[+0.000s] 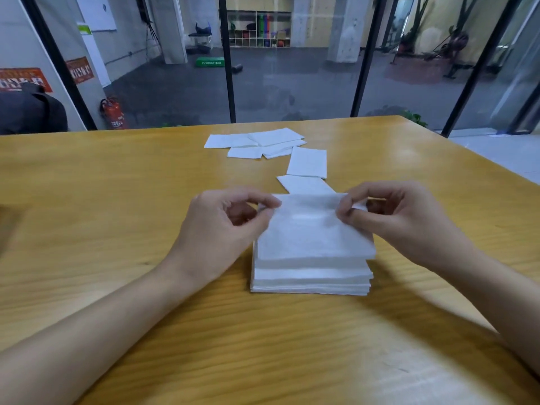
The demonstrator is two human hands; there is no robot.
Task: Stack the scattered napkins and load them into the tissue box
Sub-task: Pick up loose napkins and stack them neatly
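Both forearms reach in over the table (117, 200), wrists bent. The left hand (228, 217) and right hand (388, 220) each pinch a far corner of one napkin (312, 229) between thumb and fingertips, holding it sloped over the stack (311, 276), which sits mid-table close to the person. Two single napkins (306, 162) lie just beyond the stack, and farther back lies an overlapping cluster (257, 143) (four or five, hard to count). The tabletop is yellow wood. Behind it is a glass wall with a fire extinguisher (115, 112) and a gym floor beyond.
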